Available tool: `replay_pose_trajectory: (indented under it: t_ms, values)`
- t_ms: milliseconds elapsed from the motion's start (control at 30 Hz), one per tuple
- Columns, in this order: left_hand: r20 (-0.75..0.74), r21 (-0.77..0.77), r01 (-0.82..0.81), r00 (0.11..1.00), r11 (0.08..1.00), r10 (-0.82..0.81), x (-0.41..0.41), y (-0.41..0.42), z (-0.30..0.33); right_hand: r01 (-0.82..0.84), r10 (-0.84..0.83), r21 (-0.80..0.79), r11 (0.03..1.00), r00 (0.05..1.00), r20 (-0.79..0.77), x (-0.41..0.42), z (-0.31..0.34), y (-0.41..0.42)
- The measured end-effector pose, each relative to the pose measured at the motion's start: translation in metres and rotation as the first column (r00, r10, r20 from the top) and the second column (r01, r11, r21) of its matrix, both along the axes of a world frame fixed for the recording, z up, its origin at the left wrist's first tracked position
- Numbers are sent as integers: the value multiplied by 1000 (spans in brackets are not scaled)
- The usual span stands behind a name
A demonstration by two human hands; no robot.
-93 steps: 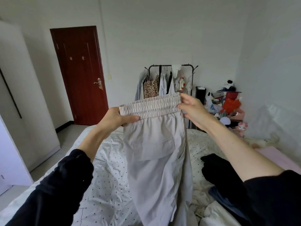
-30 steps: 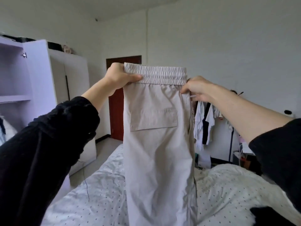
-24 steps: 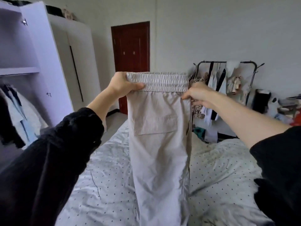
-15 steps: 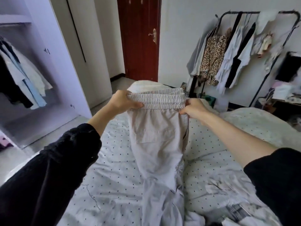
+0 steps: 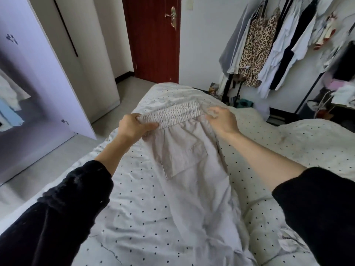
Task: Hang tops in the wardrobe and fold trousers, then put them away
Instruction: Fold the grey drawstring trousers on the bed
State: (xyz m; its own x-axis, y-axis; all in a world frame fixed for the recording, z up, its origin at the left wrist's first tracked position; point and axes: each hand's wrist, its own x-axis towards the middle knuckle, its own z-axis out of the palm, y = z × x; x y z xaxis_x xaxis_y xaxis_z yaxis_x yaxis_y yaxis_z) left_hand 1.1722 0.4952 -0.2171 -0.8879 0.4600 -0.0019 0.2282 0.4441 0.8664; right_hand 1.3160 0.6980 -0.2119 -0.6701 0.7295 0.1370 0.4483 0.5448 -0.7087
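Note:
Light beige trousers with an elastic waistband lie lengthwise on the dotted bed, back pocket facing up and legs running toward me. My left hand grips the left end of the waistband, thumb on top. At the right end of the waistband is my right hand; it is blurred, its fingers curled on the fabric there. The open wardrobe stands to the left of the bed, with hung tops visible inside.
A dark red door is closed beyond the foot of the bed. A clothes rack full of hanging garments stands at the right, with clutter beside it. Bare floor runs between bed and wardrobe.
The trousers were held up in the air by the waistband; both hands have lowered them so that they now lie flat on the bed. My view has tilted downward.

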Motion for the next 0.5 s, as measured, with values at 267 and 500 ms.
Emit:
replay_pose_trajectory:
  t_ms: [267,500]
  values:
    - [73,-291,-366,913,884,402,-92,-57,-131,-275,255,21,961,918,304,-26,-167,-74]
    - [174,-206,-407,880,890,443,-113,-78,-185,-303,240,74,950,862,446,-44,-248,-117]
